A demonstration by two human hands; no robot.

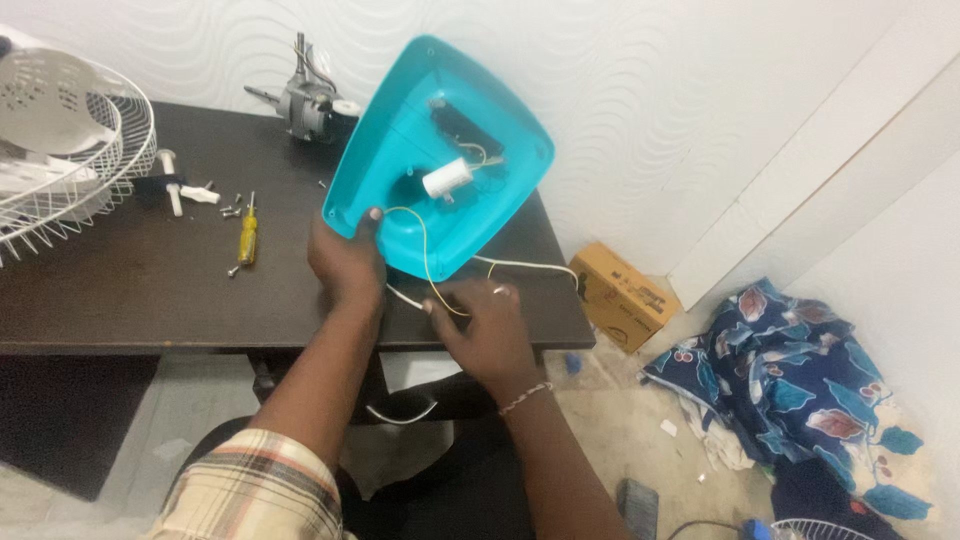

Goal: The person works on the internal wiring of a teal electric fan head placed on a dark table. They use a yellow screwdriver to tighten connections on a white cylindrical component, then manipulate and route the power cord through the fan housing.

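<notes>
Left hand grips tilted shell by lower rim, frame centre; right hand pinches wires. We judge shell light, stiff; wires thin, fragile.

White wavy-textured wall, dark wooden table, pale gritty floor.

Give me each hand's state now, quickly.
Left hand: closed on the rim of the tilted turquoise plastic fan base cover.
Right hand: fingers curled around thin yellow and white wires.
</notes>
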